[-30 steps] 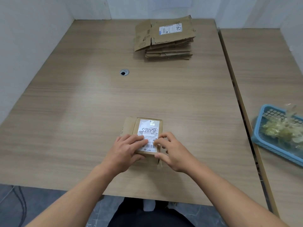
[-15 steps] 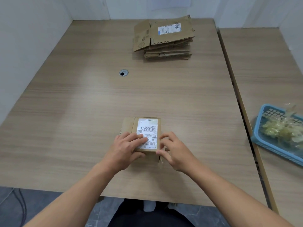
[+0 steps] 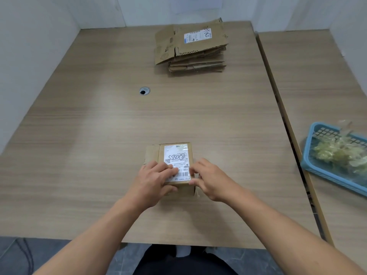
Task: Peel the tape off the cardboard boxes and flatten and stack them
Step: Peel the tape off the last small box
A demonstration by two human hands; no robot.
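Observation:
A small sealed cardboard box [image 3: 152,153] with a white shipping label on top sits near the front of the wooden table [image 3: 89,135]. My left hand [image 3: 155,181] holds it down, fingers lying across the label and thumb against the near face. My right hand [image 3: 210,179] has curled fingers at the box's right top edge and its thumb at the near right corner, pinching there. Whether any tape is between those fingers cannot be made out. A stack of flattened boxes [image 3: 190,50] lies at the far end of the table.
A blue plastic basket [image 3: 321,171] holding crumpled clear tape scraps [image 3: 341,153] stands on the adjoining table [image 3: 317,76] at the right. A round cable hole [image 3: 144,90] is in the table's left middle. White walls close off the left and back.
My right fingers have shifted from the label's middle to the box's right edge. My left hand stays on the box, which has barely moved.

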